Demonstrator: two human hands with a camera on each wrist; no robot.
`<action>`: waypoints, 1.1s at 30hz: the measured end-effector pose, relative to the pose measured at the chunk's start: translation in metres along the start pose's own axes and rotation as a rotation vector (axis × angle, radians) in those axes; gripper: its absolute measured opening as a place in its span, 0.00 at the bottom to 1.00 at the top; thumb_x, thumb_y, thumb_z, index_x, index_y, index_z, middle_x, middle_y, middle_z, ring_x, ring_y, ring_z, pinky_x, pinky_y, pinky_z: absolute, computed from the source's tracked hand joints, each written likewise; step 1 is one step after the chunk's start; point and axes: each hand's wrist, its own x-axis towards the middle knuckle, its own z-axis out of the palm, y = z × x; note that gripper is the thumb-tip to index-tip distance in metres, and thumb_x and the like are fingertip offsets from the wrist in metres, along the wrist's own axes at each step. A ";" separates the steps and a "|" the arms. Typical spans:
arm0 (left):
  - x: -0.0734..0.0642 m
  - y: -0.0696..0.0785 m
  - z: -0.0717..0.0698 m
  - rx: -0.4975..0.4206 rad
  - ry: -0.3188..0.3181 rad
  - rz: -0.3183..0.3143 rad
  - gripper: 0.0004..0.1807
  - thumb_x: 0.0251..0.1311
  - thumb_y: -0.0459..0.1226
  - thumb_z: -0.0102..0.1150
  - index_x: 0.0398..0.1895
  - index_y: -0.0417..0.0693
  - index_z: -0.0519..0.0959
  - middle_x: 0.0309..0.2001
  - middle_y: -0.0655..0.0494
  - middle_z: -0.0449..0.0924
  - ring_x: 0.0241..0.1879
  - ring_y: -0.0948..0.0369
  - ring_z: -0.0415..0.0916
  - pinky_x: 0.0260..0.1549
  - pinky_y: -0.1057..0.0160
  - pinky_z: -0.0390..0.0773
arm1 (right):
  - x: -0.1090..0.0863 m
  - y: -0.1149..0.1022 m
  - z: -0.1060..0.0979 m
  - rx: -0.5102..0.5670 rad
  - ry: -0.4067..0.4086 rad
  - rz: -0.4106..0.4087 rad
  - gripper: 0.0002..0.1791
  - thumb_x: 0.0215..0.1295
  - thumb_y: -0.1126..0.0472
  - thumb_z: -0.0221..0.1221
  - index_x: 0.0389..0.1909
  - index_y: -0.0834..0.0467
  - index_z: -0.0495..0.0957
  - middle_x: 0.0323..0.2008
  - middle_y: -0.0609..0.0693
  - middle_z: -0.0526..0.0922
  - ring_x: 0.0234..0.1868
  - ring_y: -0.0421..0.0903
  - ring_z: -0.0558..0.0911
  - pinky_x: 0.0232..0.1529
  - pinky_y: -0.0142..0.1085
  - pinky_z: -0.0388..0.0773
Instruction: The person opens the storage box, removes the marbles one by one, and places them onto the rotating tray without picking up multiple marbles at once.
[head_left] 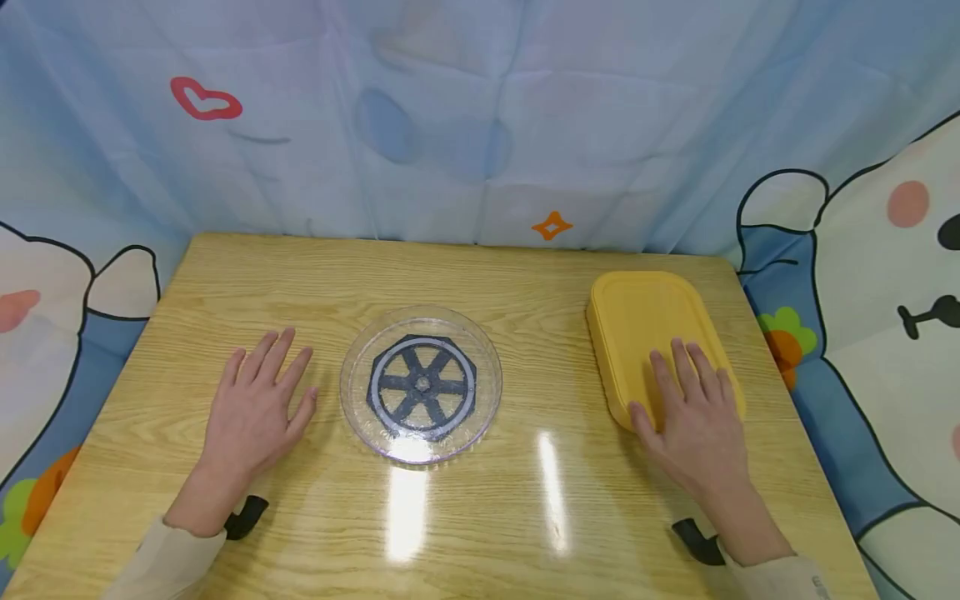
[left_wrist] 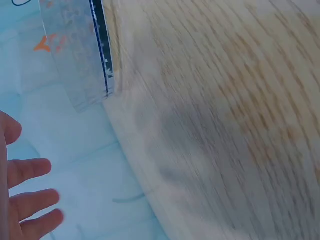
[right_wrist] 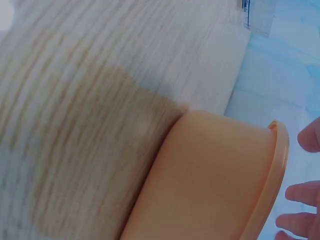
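A round clear plastic dish (head_left: 347, 387) sits mid-table, with a dark six-spoked wheel shape (head_left: 390, 382) and a pale ring showing in it. Left of the dish, my left hand (head_left: 251, 412) is held palm down with fingers extended and nothing in its grasp. The left wrist view shows its fingers (left_wrist: 32, 202) off the tabletop and the dish (left_wrist: 75, 55) standing beyond. At the right lies a yellow lidded box (head_left: 645, 321). My right hand (head_left: 697, 425) is over its near part, fingers spread. In the right wrist view a gap separates the fingers (right_wrist: 302, 192) from the box lid (right_wrist: 265, 192).
The wooden table (head_left: 525, 292) reaches back to a pale blue printed curtain (head_left: 450, 125). Light reflections streak the table's near half. Black straps (head_left: 246, 517) show at both wrists, beside light sleeves.
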 end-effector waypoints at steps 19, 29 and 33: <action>-0.003 0.020 0.016 -0.418 -0.183 -0.284 0.20 0.71 0.45 0.54 0.61 0.46 0.77 0.44 0.52 0.85 0.36 0.56 0.84 0.27 0.52 0.79 | -0.007 -0.003 0.028 0.203 0.125 -0.206 0.35 0.75 0.39 0.44 0.67 0.63 0.72 0.66 0.65 0.70 0.66 0.63 0.68 0.71 0.47 0.56; -0.001 0.025 0.037 -0.777 -0.157 -0.338 0.26 0.71 0.39 0.57 0.70 0.46 0.69 0.60 0.45 0.77 0.34 0.58 0.84 0.32 0.58 0.80 | -0.008 -0.012 0.027 0.085 -0.034 -0.145 0.32 0.74 0.52 0.53 0.75 0.56 0.62 0.71 0.63 0.64 0.74 0.59 0.58 0.67 0.63 0.56; 0.003 0.027 0.040 -0.853 -0.193 -0.344 0.28 0.71 0.39 0.57 0.73 0.48 0.67 0.55 0.44 0.80 0.24 0.63 0.80 0.20 0.64 0.75 | -0.007 -0.020 0.027 0.058 -0.073 -0.107 0.34 0.71 0.58 0.57 0.76 0.57 0.60 0.72 0.62 0.63 0.75 0.59 0.56 0.67 0.63 0.55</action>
